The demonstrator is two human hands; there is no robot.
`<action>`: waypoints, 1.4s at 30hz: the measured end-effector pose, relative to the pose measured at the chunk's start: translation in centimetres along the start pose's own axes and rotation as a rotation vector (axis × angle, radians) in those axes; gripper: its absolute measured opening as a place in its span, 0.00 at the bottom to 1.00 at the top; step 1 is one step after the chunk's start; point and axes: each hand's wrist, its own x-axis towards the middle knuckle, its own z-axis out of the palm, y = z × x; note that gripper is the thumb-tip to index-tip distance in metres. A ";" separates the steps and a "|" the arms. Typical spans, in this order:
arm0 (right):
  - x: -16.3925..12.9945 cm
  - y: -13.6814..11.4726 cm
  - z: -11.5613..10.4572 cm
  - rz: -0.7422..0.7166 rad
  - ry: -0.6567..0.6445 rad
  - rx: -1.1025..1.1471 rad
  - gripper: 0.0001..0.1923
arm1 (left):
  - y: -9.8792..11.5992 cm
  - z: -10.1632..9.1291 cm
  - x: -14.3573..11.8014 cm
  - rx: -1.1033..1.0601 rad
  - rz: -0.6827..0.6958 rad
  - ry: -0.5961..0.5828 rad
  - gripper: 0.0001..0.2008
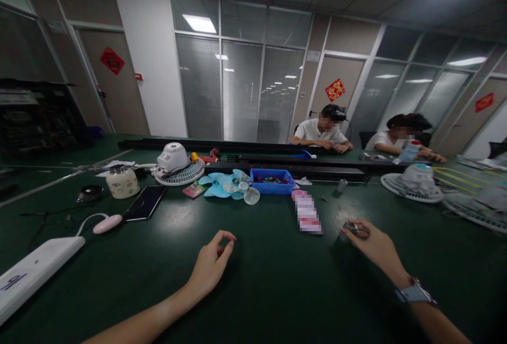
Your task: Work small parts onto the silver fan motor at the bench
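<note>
In the head view, a dark green table top [277, 280] is seen stretching across the room, and both bare forearms are laid over it. The left hand [212, 262] is held just above the mat with thumb and forefinger curled together into a ring; the other fingers are loosely bent, and nothing is gripped in it. The right hand [370, 244], with a grey-strapped wristwatch [414, 292] worn at the wrist, is closed round a small silvery metal part [350, 228], which is pinched at the fingertips near the table surface; what the part is cannot be told. Just to the left of that hand a blurred pink and white card or booklet [307, 212] is laid flat. Farther back, a shallow blue plastic tray of small coloured pieces [272, 181] is set beside a pale blue plastic fan blade [222, 184], and a white round fan motor housing on its grille [176, 164] is placed behind them. To the left, a cream ceramic jar [122, 182], a black smartphone lying flat [146, 202], a pink oval device on a white cable [108, 223] and a long white power bank [35, 267] are spread out. Another white fan grille with motor [414, 181] is seen at the right. Two people in white shirts [322, 132] are seated at the far side, with their hands on the table.
</note>
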 end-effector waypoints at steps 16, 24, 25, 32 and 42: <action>-9.6 -19.9 8.4 -0.544 -0.402 0.310 0.22 | 0.6 0.1 -1.6 0.071 0.243 -0.142 0.23; -10.7 -19.3 10.5 -0.564 -0.407 0.308 0.34 | 1.5 0.6 -1.0 -0.004 0.278 -0.248 0.23; -10.7 -19.3 10.5 -0.564 -0.407 0.308 0.34 | 1.8 0.6 -0.9 -0.035 0.274 -0.247 0.23; -10.9 -19.3 10.6 -0.584 -0.391 0.308 0.33 | 2.8 0.5 0.0 -0.083 0.214 -0.227 0.22; -10.9 -19.1 10.9 -0.560 -0.423 0.303 0.37 | 0.7 -0.1 -0.1 -0.052 0.120 0.124 0.23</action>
